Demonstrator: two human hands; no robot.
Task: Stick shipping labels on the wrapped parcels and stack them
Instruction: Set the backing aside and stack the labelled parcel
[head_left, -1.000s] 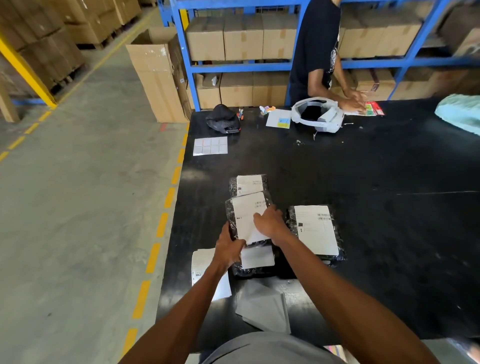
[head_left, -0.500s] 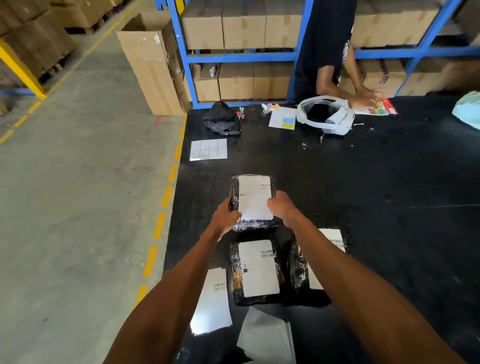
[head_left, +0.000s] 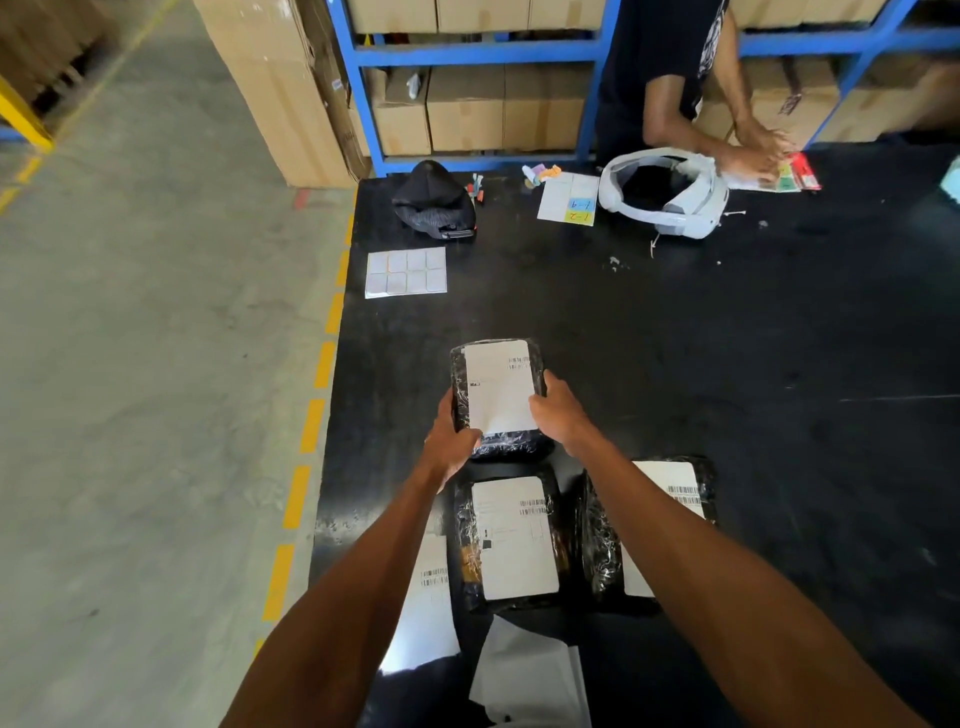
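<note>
A grey concrete floor (head_left: 156, 364) with a dashed yellow line is seen on the left, and a wide black desk (head_left: 753, 364) fills the rest of the view. Behind the desk a blue rack (head_left: 467, 54) is stocked with cardboard cartons (head_left: 467, 119), and a tall carton (head_left: 270, 93) is stood on the floor beside it. A second person (head_left: 660, 52) in a dark shirt is seen at the far edge, with both hands laid on coloured papers.

Towards the left of the desk, a labelled parcel (head_left: 514, 448) in black wrap is gripped from both sides. Its left near corner is clasped by the left hand (head_left: 452, 441), with the thumb laid on the white shipping label (head_left: 498, 400). Its right edge is clasped by the right hand (head_left: 558, 415), again with the thumb on the label. Nearer the body, a second parcel (head_left: 511, 540) and a third parcel (head_left: 602, 551) are laid side by side, each labelled. The third is partly covered by the right forearm.

A white headset (head_left: 670, 202) and a black cap (head_left: 434, 202) are set at the far edge, with a small card (head_left: 569, 200) between them. A sheet of blank stickers (head_left: 406, 271) is laid just in front of the cap. A loose label (head_left: 434, 597) is partly hidden under the left forearm, and white backing papers (head_left: 530, 675) are scattered at the near edge.
</note>
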